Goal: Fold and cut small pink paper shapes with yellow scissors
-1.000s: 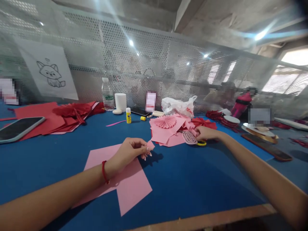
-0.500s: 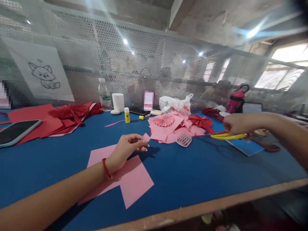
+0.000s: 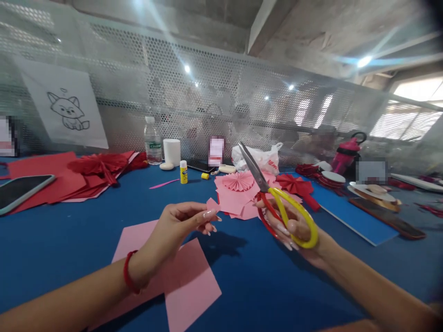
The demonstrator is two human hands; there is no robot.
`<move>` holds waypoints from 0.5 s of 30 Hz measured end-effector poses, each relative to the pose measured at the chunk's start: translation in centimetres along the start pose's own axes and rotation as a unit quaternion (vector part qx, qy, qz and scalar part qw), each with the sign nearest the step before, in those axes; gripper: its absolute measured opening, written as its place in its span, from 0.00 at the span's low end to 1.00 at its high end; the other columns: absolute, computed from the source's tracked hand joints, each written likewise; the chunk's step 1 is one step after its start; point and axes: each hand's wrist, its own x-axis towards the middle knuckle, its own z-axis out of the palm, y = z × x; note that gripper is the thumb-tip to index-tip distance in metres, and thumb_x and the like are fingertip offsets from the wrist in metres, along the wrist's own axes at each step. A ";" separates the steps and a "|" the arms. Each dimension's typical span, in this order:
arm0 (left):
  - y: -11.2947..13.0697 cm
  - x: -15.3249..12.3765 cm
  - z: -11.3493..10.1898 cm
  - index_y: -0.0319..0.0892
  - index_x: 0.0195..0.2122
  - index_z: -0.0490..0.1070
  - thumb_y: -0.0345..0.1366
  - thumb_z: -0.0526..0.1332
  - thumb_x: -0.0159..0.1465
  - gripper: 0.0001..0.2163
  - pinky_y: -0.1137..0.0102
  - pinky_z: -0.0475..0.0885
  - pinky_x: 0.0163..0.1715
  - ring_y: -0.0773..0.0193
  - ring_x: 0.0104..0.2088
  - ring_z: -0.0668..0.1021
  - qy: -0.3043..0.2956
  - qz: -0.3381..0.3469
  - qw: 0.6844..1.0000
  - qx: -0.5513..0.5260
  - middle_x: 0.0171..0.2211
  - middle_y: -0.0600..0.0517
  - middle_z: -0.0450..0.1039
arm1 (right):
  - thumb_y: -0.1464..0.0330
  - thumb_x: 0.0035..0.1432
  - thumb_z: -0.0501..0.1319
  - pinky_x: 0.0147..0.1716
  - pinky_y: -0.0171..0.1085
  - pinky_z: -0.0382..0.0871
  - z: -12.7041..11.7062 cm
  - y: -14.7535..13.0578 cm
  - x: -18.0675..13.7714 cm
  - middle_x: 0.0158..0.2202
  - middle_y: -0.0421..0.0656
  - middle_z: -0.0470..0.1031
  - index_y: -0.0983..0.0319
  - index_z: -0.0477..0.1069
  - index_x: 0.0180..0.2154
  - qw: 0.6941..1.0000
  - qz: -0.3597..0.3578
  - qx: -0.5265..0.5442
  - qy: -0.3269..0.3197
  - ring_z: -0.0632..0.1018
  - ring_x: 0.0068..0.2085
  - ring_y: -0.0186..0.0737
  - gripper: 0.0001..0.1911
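Observation:
Between the thumb and fingers of my left hand (image 3: 183,228) is a small piece of pink paper (image 3: 213,204), pinched above the table. My right hand (image 3: 294,228) grips scissors (image 3: 265,184) with one yellow and one red handle loop. Their blades point up and to the left, close together, and touch no paper. Below my left wrist lie pink paper sheets (image 3: 194,286), partly covered by the forearm. Behind the scissors a heap of pink paper (image 3: 231,196) holds a pleated pink fan (image 3: 238,181).
Red papers (image 3: 51,177) and a phone (image 3: 24,191) lie at the left. A glue stick (image 3: 183,173), its yellow cap (image 3: 205,176), a water bottle (image 3: 152,143) and a white plastic bag (image 3: 270,159) stand further back. At the right are a blue board (image 3: 356,219) and a pink bottle (image 3: 346,154).
My right hand has picked the scissors up from the right side of the table and brought them left, blades turned upward. My left hand keeps its pinch on the pink paper piece.

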 end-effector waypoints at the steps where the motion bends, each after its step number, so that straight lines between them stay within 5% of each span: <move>1: 0.1 0.0 0.0 0.43 0.29 0.85 0.44 0.78 0.52 0.10 0.77 0.77 0.26 0.68 0.24 0.80 0.002 -0.002 1.000 -0.005 0.25 0.49 0.83 | 0.43 0.42 0.73 0.17 0.31 0.54 0.6 0.7 0.5 0.23 0.33 0.59 0.60 0.77 0.46 0.999 0.003 0.037 -0.020 0.57 0.21 0.28 0.36; 6: 0.4 0.2 -0.1 0.47 0.28 0.86 0.43 0.80 0.48 0.10 0.76 0.79 0.28 0.65 0.25 0.82 0.007 -0.016 0.999 -0.036 0.25 0.49 0.84 | 0.32 0.32 0.69 0.22 0.35 0.60 1.2 2.5 2.2 0.33 0.40 0.70 0.57 0.75 0.50 0.993 0.026 0.065 -0.096 0.62 0.23 0.32 0.50; 11: 0.9 0.1 0.1 0.47 0.24 0.85 0.43 0.81 0.44 0.11 0.76 0.79 0.25 0.63 0.23 0.82 0.029 -0.034 0.998 -0.049 0.22 0.50 0.83 | 0.32 0.38 0.67 0.23 0.37 0.61 1.1 3.1 1.7 0.35 0.44 0.72 0.57 0.73 0.46 0.994 0.038 0.046 -0.091 0.64 0.25 0.35 0.44; 15: 1.0 -0.1 0.2 0.45 0.26 0.86 0.42 0.79 0.49 0.09 0.78 0.78 0.24 0.64 0.24 0.82 0.031 -0.020 0.999 -0.037 0.23 0.50 0.83 | 0.40 0.31 0.77 0.20 0.31 0.52 0.8 4.3 0.6 0.33 0.38 0.70 0.58 0.69 0.38 0.994 0.068 0.031 -0.077 0.57 0.21 0.26 0.40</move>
